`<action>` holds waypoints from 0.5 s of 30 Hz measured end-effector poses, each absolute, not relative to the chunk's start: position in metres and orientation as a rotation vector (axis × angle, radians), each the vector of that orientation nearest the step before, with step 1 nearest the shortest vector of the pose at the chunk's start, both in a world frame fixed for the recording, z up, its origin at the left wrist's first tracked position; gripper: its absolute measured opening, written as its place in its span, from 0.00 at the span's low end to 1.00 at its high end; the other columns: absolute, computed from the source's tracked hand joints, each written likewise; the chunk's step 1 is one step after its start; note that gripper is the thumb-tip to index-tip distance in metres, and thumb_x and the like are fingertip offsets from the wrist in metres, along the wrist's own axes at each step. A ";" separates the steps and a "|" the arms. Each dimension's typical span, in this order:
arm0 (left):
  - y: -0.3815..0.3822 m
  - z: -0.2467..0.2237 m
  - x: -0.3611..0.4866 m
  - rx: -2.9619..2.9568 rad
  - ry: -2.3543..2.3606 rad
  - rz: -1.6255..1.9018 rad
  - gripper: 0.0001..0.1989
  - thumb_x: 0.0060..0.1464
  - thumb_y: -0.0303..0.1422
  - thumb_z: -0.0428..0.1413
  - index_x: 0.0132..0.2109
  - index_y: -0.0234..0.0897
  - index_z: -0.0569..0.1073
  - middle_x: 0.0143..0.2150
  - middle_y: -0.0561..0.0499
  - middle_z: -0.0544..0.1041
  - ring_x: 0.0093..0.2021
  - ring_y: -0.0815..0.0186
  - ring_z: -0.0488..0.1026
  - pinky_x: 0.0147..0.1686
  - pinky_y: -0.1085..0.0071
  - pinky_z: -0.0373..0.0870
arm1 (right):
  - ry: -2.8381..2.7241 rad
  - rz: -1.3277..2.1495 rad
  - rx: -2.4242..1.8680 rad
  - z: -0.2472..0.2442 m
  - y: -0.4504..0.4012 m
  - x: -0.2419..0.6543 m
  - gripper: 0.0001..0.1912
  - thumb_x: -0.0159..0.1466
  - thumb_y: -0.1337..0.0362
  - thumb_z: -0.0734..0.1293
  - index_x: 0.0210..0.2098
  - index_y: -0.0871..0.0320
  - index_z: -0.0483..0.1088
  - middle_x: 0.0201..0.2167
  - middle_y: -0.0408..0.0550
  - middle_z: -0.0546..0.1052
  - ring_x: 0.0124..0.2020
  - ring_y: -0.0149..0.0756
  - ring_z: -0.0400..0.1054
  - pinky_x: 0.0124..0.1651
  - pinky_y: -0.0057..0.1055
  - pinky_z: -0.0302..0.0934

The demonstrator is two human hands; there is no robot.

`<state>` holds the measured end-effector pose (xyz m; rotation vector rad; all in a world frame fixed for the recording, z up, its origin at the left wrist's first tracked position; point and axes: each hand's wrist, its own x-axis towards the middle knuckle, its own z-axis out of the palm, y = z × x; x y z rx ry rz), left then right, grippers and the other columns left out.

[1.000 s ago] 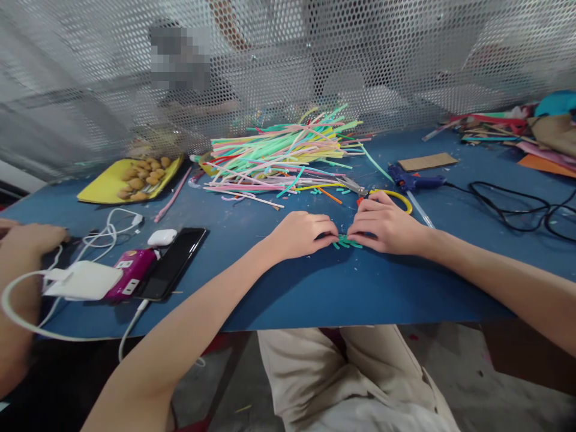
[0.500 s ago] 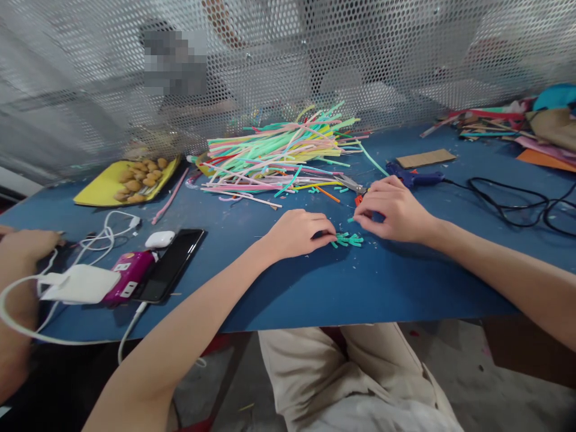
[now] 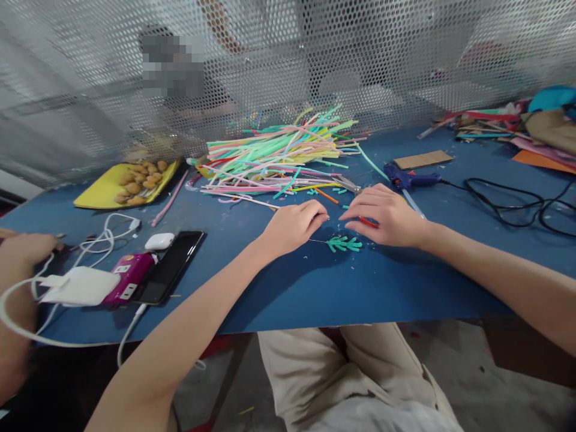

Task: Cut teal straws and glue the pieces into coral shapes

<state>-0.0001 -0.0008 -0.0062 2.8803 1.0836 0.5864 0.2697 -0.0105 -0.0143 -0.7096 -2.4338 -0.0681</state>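
Note:
A small teal pipe-cleaner sprig (image 3: 344, 243) with several short branches lies on the blue table, its thin bare wire stretching left. Just above that wire is my left hand (image 3: 292, 228), thumb and fingers pressed together; whether a small piece sits between them is hidden. My right hand (image 3: 387, 216) hovers over the table right of the sprig, its thumb and fingers apart and nothing seen held. Scissors (image 3: 348, 183) lie partly under it, blades pointing to the pile, a red handle showing between the fingers. Short teal cut bits (image 3: 345, 207) are near the right fingertips.
Behind my hands lies a pile of coloured pipe cleaners (image 3: 279, 147). A blue glue gun (image 3: 411, 179) with a black cable and a cardboard strip (image 3: 423, 159) are at right. Leftward are a phone (image 3: 173, 267), a white charger (image 3: 85, 285) and another person's hand (image 3: 29, 252).
My left hand has let go of the teal sprig and moved slightly up and left. The sprig now lies flat. My right hand has shifted slightly down and left, its fingers more extended.

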 end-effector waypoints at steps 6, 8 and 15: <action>0.002 -0.007 -0.001 2.882 1.053 0.539 0.13 0.73 0.39 0.46 0.48 0.39 0.72 0.45 0.50 0.81 0.39 0.66 0.79 0.37 0.70 0.67 | -2.541 -0.069 -0.548 -0.021 -0.013 0.261 0.11 0.70 0.57 0.67 0.45 0.55 0.78 0.41 0.48 0.83 0.40 0.39 0.71 0.47 0.38 0.57; 0.002 -0.006 -0.003 2.881 1.037 0.538 0.13 0.72 0.40 0.47 0.47 0.39 0.72 0.45 0.51 0.81 0.39 0.67 0.79 0.37 0.70 0.67 | -2.580 -0.066 -0.530 -0.023 -0.014 0.260 0.12 0.71 0.57 0.67 0.47 0.55 0.78 0.43 0.49 0.83 0.40 0.39 0.71 0.47 0.39 0.56; 0.002 -0.003 -0.007 3.008 0.808 0.397 0.13 0.70 0.40 0.51 0.43 0.40 0.77 0.43 0.52 0.82 0.43 0.65 0.79 0.43 0.67 0.67 | -2.641 -0.095 -0.457 -0.029 -0.013 0.257 0.12 0.72 0.59 0.65 0.49 0.56 0.77 0.43 0.50 0.83 0.42 0.39 0.72 0.47 0.38 0.56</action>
